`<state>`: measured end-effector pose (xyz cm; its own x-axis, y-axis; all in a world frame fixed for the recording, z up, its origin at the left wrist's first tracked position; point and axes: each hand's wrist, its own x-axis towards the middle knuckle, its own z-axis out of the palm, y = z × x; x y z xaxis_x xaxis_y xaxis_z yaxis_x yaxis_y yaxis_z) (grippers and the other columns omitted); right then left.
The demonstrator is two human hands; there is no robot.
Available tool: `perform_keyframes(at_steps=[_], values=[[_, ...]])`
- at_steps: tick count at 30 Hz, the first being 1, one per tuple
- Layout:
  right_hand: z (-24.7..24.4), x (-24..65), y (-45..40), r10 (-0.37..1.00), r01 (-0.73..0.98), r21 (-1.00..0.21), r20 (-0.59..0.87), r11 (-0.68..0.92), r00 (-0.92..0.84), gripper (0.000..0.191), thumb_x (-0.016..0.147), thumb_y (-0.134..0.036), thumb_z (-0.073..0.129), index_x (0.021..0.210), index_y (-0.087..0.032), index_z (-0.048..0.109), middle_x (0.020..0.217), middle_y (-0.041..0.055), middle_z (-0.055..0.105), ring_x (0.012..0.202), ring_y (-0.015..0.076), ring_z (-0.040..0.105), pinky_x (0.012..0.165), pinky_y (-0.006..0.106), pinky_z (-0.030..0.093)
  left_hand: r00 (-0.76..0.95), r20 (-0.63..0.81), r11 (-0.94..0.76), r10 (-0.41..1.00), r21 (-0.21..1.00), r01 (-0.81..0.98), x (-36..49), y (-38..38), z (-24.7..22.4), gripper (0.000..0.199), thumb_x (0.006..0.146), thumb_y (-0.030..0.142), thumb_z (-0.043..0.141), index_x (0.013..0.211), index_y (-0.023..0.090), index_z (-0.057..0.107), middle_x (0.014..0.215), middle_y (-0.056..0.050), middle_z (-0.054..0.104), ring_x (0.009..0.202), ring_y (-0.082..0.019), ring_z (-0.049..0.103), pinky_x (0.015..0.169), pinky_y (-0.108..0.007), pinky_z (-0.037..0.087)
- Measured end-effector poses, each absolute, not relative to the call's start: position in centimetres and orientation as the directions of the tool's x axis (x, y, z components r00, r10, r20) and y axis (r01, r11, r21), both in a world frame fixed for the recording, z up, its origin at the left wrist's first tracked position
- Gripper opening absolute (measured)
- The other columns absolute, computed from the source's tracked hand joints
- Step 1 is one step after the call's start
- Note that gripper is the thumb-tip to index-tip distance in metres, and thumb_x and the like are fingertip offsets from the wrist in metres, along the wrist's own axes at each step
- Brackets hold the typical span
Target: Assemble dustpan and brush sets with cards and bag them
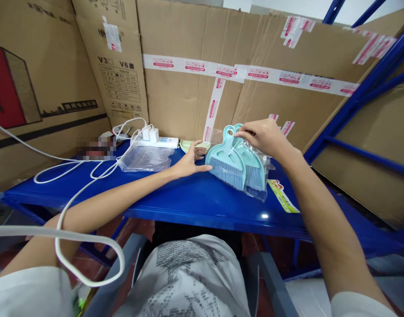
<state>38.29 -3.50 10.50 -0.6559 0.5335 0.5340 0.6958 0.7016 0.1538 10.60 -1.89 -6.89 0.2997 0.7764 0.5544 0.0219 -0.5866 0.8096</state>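
My right hand [264, 134] pinches the top of a clear plastic bag at the handle end of a light teal hand brush [226, 154]. The brush has grey-blue bristles pointing down. A second teal piece with bristles [253, 160] shows behind it, inside the clear bag [259, 193]. My left hand [190, 162] is open, fingers spread, with the thumb at the brush's left edge; whether it touches I cannot tell. A pale green tray-like piece [186, 144] sits behind my left hand, partly hidden by it. A yellow-green printed card [283, 197] lies on the table right of the brush.
The blue table [188, 200] carries flat clear plastic bags [147, 159] and a white power strip [167, 142] with plugs. White cables [72, 200] loop over my left forearm. Cardboard [182, 97] walls the back, and a blue metal frame [347, 119] rises at the right.
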Motion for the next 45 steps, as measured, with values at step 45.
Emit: perform_keyframes(at_steps=[45], values=[[12.4, 36.9, -4.5, 0.554, 0.559, -0.063, 0.259, 0.827, -0.791, 0.036, 0.091, -0.058, 0.078, 0.085, -0.023, 0.086, 0.074, 0.0003, 0.075, 0.073, 0.0178, 0.064, 0.072, 0.034, 0.045, 0.126, 0.647, -0.646, 0.752, 0.761, -0.055, 11.0, -4.6, -4.0, 0.047, 0.070, 0.035, 0.095, 0.101, 0.022, 0.062, 0.112, -0.004, 0.071, 0.112, -0.024, 0.070, 0.109, -0.046, 0.054]])
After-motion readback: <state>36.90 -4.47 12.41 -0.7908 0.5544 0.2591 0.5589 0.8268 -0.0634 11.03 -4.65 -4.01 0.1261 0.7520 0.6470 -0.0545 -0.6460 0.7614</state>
